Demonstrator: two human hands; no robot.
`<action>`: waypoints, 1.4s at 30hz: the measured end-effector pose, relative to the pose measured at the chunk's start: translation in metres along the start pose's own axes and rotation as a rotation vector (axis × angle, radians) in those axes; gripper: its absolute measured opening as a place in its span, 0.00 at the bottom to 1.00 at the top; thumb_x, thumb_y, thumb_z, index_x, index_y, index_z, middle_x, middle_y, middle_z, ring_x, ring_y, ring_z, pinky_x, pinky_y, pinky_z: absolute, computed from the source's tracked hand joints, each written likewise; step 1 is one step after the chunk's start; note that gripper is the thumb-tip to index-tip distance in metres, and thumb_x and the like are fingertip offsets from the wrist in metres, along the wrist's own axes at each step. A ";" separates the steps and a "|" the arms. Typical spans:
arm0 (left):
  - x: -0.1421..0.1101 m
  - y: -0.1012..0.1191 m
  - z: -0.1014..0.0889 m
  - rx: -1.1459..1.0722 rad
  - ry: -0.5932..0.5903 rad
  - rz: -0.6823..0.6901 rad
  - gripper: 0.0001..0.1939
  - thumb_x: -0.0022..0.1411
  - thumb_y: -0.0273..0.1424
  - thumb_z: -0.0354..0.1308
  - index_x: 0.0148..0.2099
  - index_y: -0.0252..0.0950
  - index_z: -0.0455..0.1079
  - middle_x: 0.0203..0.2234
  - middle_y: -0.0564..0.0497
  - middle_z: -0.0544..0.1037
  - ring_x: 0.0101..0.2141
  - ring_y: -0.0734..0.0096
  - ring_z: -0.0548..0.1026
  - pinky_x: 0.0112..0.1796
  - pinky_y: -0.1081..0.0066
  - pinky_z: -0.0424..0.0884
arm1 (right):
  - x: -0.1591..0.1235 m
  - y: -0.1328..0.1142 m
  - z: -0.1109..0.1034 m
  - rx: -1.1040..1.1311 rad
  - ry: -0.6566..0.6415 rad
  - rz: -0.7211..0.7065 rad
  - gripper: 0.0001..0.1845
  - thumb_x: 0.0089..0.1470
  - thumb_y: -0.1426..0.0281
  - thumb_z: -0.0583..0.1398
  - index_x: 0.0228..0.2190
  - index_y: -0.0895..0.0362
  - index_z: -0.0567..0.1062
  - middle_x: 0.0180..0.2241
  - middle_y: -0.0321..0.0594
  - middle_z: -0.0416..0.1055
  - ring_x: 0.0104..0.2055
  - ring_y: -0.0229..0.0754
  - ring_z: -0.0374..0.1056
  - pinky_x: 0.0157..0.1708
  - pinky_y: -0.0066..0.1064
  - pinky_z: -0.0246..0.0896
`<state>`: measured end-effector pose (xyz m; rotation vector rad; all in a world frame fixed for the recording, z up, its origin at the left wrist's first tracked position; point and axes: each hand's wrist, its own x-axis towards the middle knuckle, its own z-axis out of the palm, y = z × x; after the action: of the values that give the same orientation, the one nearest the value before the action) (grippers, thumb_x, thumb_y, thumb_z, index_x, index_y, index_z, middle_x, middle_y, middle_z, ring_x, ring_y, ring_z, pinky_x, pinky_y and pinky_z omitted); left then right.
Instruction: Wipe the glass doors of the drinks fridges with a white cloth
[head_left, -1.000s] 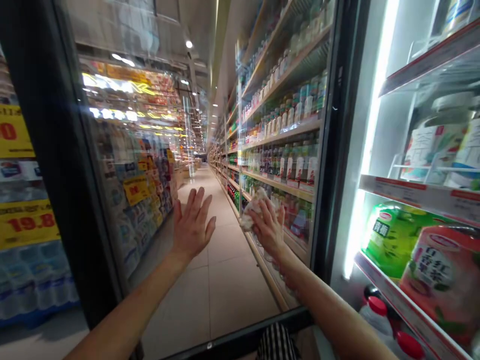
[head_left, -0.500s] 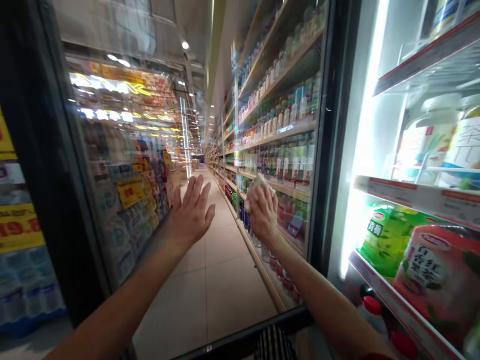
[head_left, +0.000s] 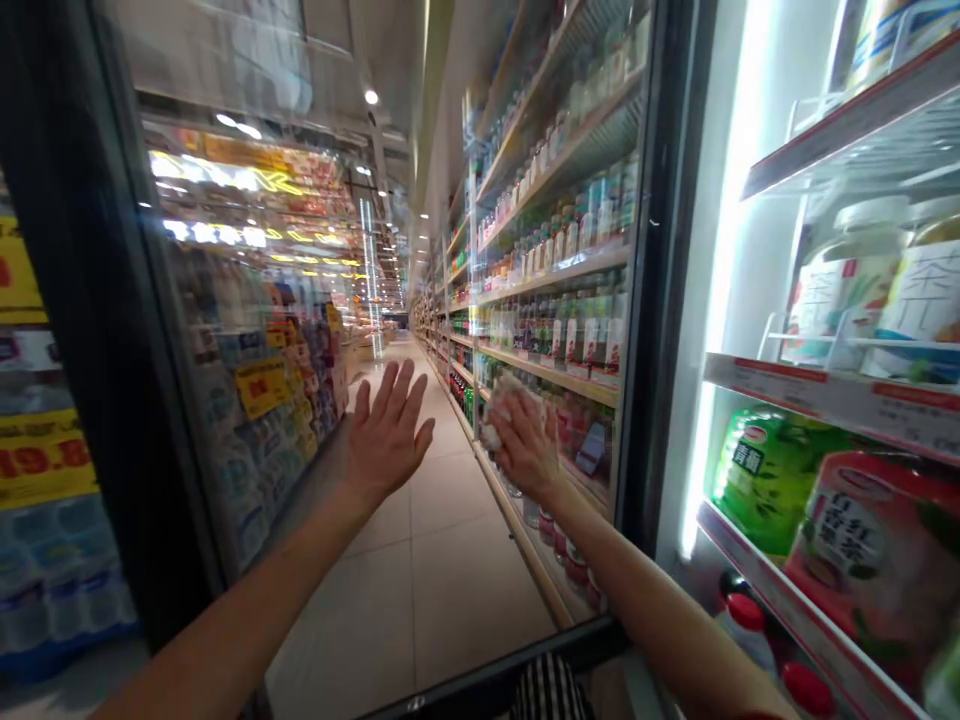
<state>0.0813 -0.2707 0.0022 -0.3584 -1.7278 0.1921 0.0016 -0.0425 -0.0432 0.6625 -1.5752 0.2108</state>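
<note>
An open glass fridge door (head_left: 300,180) in a black frame fills the middle of the view. My left hand (head_left: 387,438) lies flat against the glass, fingers spread, holding nothing. My right hand (head_left: 528,448) presses a crumpled white cloth (head_left: 496,415) onto the glass a little to the right of it, near the door's right frame (head_left: 651,300). Through the glass I see a shop aisle with shelves of bottles.
On the right the lit fridge interior holds shelves (head_left: 825,395) with large green (head_left: 765,478) and red (head_left: 870,545) labelled bottles and red-capped bottles below. Yellow price signs (head_left: 45,455) hang on the left. The door's lower frame (head_left: 495,680) crosses the bottom.
My right hand with the cloth moved up the glass, then back down a little. My left hand stayed flat on the glass, nearly still.
</note>
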 end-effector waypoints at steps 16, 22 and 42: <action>-0.028 0.015 0.002 -0.028 -0.035 0.009 0.34 0.60 0.31 0.50 0.66 0.38 0.40 0.60 0.43 0.55 0.62 0.62 0.48 0.60 0.56 0.39 | -0.092 0.016 -0.008 -0.103 0.078 0.492 0.29 0.55 0.72 0.50 0.59 0.52 0.55 0.61 0.53 0.50 0.63 0.57 0.45 0.53 0.65 0.42; -0.029 0.015 0.004 0.000 -0.032 0.003 0.34 0.60 0.31 0.50 0.65 0.36 0.41 0.60 0.42 0.55 0.62 0.61 0.47 0.60 0.55 0.41 | -0.079 -0.024 -0.003 -0.004 -0.022 0.355 0.29 0.55 0.72 0.51 0.58 0.53 0.56 0.62 0.50 0.47 0.65 0.55 0.39 0.57 0.59 0.41; -0.027 0.018 0.003 -0.030 -0.031 -0.026 0.37 0.60 0.33 0.52 0.66 0.38 0.37 0.60 0.44 0.56 0.61 0.61 0.50 0.60 0.55 0.42 | 0.009 0.021 0.000 -0.047 0.234 0.655 0.26 0.58 0.70 0.45 0.58 0.54 0.56 0.62 0.52 0.47 0.64 0.54 0.41 0.56 0.59 0.42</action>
<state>0.0852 -0.2631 -0.0295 -0.3564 -1.7663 0.1535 -0.0095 -0.0279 -0.0292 0.0583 -1.5177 0.7081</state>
